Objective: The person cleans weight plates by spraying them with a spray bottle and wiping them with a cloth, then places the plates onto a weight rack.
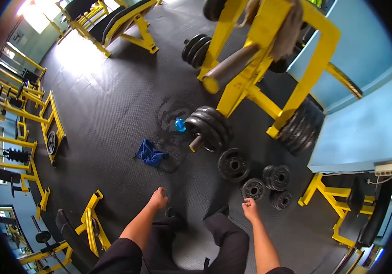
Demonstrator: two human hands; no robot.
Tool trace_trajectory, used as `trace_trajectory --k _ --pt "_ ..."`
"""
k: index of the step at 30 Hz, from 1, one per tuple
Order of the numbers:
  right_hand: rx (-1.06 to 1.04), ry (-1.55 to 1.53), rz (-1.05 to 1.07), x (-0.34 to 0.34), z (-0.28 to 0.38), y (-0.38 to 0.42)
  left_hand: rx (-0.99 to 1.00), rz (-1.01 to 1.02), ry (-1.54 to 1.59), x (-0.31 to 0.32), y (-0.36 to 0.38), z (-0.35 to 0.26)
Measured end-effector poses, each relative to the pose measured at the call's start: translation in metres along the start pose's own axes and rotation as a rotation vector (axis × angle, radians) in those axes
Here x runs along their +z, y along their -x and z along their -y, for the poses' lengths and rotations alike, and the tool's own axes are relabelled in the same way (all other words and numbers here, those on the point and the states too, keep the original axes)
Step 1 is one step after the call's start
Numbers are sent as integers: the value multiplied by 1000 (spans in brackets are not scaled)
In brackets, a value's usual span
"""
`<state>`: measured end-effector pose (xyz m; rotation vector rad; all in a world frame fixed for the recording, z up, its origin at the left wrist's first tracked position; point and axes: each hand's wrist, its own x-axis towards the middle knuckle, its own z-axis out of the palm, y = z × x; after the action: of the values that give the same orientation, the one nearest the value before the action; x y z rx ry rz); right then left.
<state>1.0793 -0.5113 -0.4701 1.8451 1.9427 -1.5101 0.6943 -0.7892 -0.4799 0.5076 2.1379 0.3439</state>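
My left hand (159, 198) hovers above the black floor, its fingers curled in and nothing visible in it. The blue cloth (150, 154) lies crumpled ahead of it. My right hand (250, 210) is also loosely closed, with no object visible in it. Just beyond its fingers is a small weight plate (253, 188) on the floor. A larger weight plate (233, 175) lies farther ahead, and a pair of thick plates (279, 178) stands to the right. Another small plate (282, 200) is below that pair.
A yellow weight machine (269, 32) stands ahead, with plates (209, 125) loaded on its low peg. A blue bottle (180, 124) is beside them, near dark wet-looking marks. Many plates (302, 128) lean by the wall. Yellow benches (337, 196) and machines (52, 118) line both sides.
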Motion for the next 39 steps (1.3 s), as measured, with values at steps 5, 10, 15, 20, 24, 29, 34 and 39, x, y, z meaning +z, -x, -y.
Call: trace_trajectory --k 5,10,15,20,24,29,34,39 --pt "-141 22 69 73 -9 -58 78 -89 -22 22 -138 55" --pt "-274 148 396 139 -22 -91 29 -226 -180 35 -277 99" --pt "-684 326 495 126 49 -73 -15 -409 -136 59 -351 120" --pt "-742 703 236 129 89 -32 107 -483 -175 103 -323 91" --pt "-744 614 368 150 88 -19 448 -664 35 101 -327 33" --pt "-479 903 417 145 89 5 744 -986 124 25 -410 -84" --pt "-467 770 293 146 65 14 687 -747 30 6 -460 -88" --pt "-445 799 289 153 41 18 873 -754 121 24 -431 -43"
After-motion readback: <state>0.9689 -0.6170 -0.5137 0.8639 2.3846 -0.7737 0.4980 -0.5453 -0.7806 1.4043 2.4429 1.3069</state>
